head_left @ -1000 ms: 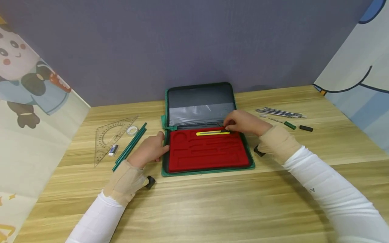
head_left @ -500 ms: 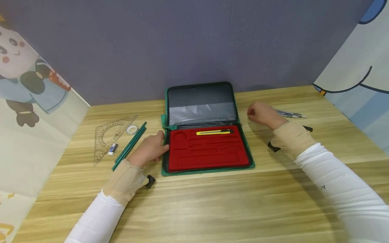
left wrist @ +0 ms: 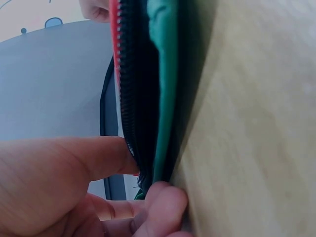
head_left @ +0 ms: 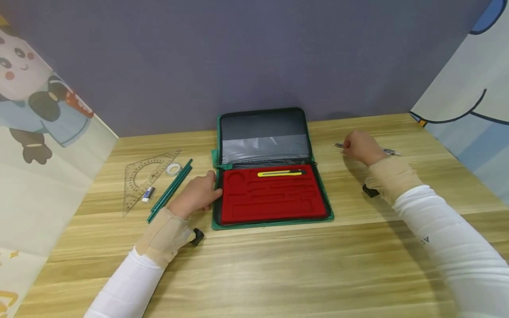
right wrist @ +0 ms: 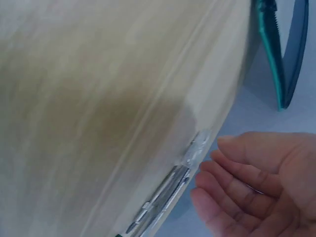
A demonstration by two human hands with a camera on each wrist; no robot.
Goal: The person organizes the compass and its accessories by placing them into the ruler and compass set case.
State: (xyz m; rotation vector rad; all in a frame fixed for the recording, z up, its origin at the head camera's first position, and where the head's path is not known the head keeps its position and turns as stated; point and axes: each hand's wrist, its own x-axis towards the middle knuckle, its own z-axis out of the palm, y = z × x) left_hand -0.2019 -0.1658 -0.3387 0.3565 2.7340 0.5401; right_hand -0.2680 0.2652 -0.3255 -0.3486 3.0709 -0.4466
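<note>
An unzipped green case (head_left: 274, 226) lies with its dark lid raised and a red moulded tray (head_left: 274, 212) inside. At the tray's top edge sits a yellow utility knife (head_left: 280, 173). My left hand (head_left: 195, 196) pinches the case's left edge; in the left wrist view the thumb (left wrist: 111, 153) lies on the zipper side and the fingers by the green cover (left wrist: 168, 98). My right hand (head_left: 362, 147) hovers with loosely curled fingers over silver drawing tools (head_left: 391, 152), mostly hidden beneath it. In the right wrist view those tools (right wrist: 163, 197) lie beside the fingertips, ungripped.
On the left lie a clear protractor triangle (head_left: 128, 185), an eraser (head_left: 149, 194), a white tape roll (head_left: 173, 169) and green pencils (head_left: 171, 192). A grey partition (head_left: 254, 57) rises behind the table.
My right hand has let go of the utility knife in the tray and moved right, to the silver tools. The left hand stays at the case's edge.
</note>
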